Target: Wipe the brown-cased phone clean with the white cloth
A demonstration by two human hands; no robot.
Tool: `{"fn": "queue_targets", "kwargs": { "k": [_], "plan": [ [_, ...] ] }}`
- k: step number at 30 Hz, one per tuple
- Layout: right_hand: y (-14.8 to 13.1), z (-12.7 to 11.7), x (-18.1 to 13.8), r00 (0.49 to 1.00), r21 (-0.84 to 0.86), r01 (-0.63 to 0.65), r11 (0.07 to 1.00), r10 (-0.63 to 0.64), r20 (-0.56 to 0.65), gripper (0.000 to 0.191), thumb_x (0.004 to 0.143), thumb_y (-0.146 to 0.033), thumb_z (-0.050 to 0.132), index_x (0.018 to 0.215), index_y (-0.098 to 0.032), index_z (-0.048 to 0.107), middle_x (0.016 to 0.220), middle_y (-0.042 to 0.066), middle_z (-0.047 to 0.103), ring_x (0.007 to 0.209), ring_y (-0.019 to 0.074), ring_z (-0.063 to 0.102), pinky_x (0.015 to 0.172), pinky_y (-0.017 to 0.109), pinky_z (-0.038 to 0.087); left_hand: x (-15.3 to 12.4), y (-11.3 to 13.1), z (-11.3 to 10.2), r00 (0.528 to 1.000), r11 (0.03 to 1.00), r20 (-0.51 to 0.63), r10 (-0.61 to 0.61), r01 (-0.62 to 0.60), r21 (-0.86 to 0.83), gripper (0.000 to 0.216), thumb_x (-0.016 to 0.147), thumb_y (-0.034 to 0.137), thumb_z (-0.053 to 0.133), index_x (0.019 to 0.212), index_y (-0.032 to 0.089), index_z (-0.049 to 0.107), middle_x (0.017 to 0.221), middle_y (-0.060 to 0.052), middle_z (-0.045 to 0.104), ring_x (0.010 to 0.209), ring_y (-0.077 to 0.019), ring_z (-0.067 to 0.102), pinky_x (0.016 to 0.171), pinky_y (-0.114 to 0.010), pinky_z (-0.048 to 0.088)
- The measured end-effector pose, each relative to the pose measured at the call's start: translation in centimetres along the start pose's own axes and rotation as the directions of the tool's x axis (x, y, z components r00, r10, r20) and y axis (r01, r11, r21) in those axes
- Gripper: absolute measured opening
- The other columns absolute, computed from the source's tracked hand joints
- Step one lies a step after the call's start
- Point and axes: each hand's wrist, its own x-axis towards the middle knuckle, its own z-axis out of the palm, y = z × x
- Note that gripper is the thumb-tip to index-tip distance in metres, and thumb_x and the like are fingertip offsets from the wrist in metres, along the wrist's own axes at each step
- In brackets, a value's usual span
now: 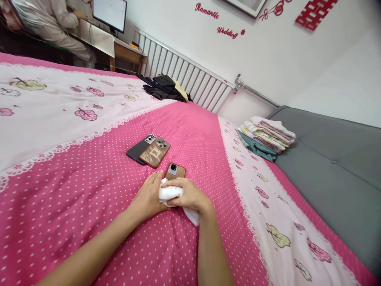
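A gold-brown phone point(180, 171) lies back up on the pink bedspread, its camera block at the far end. Its near part is hidden beneath a white cloth point(171, 193) and my hands. My right hand point(190, 194) is closed around this cloth, pressing it on the phone's back, and a loose end hangs below the palm. Along the phone's left edge rests my left hand point(148, 194), fingers together and thumb by the near end, holding the phone in place. Just beyond, a brown patterned phone point(155, 153) with a pale label partly overlaps a black phone point(135, 150).
The bed point(98, 190) fills most of the view. Dark clothes point(163, 85) lie at its far side, and folded cloths point(264, 137) are stacked by the grey headboard point(330, 159). A person point(56, 28) sits at a desk with a monitor point(109, 14) at upper left.
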Motion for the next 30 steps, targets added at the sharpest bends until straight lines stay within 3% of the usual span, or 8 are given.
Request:
{"fn": "queue_targets", "kwargs": {
  "k": [8,16,25,30],
  "plan": [
    [-0.15,0.0,-0.07,1.0,-0.009,0.01,1.0,-0.01,-0.013,0.052,0.058,-0.02,0.073,0.108,-0.029,0.065,0.104,-0.001,0.065,0.088,0.017,0.061,0.082,0.028,0.045,-0.06,-0.11,0.14,1.0,1.0,-0.011,-0.003,0.002,-0.029,0.081,0.053,0.037,0.074,0.122,0.011,0.04,0.126,-0.021,0.049,0.12,-0.0376,0.044,0.099,-0.053,0.036],
    [-0.13,0.05,-0.03,1.0,-0.018,-0.008,1.0,0.008,-0.008,0.052,0.057,-0.021,0.074,0.108,-0.029,0.065,0.104,-0.001,0.065,0.086,0.0167,0.061,0.081,0.028,0.045,0.04,0.12,-0.28,1.0,1.0,0.031,0.0,0.0,-0.001,0.08,0.055,0.036,0.074,0.12,0.004,0.041,0.125,-0.026,0.048,0.12,-0.0373,0.043,0.101,-0.05,0.036],
    [-0.2,-0.04,-0.04,1.0,-0.031,0.004,1.0,-0.004,-0.003,0.053,0.058,-0.02,0.074,0.109,-0.029,0.065,0.104,0.0,0.064,0.088,0.0168,0.061,0.082,0.028,0.045,0.04,0.09,-0.18,1.0,1.0,0.009,0.003,-0.002,-0.026,0.079,0.055,0.035,0.073,0.122,0.011,0.04,0.126,-0.021,0.049,0.12,-0.037,0.043,0.099,-0.053,0.036],
    [-0.26,-0.31,-0.13,0.999,-0.041,0.037,0.998,-0.036,0.022,0.058,0.054,-0.029,0.079,0.11,-0.029,0.064,0.104,0.0,0.064,0.091,0.018,0.059,0.083,0.029,0.044,0.11,0.08,-0.29,0.998,0.999,0.054,-0.036,0.037,-0.028,0.087,0.05,0.03,0.076,0.125,0.007,0.038,0.128,-0.025,0.046,0.122,-0.0383,0.04,0.101,-0.052,0.035]
  ]
}}
